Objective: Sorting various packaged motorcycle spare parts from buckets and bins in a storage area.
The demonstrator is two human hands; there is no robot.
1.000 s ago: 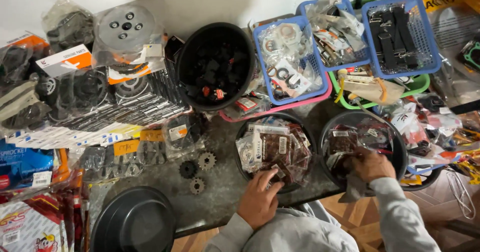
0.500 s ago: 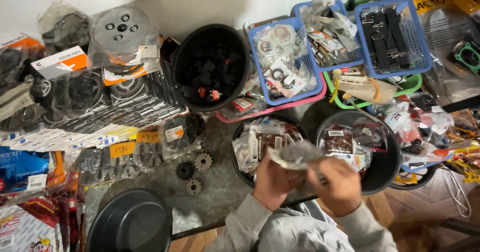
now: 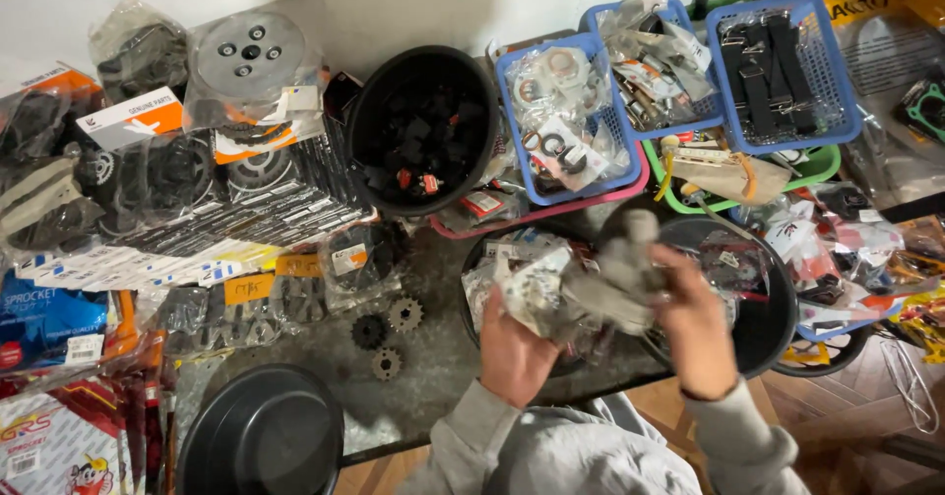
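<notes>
Packets in clear plastic (image 3: 581, 288), bunched up between both hands above the black bowls (image 3: 768, 328) at the counter's front edge. Left hand (image 3: 514, 349) grips from below, right hand (image 3: 694, 323) is closed on the far end. Looks light, crinkly and slippery, so I'd pinch the bag edges rather than the lumpy middle.

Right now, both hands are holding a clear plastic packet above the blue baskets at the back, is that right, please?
Not quite. In the head view, both hands, left and right, hold the clear plastic packet above the round black bowls at the front; the blue baskets sit farther back.
</notes>
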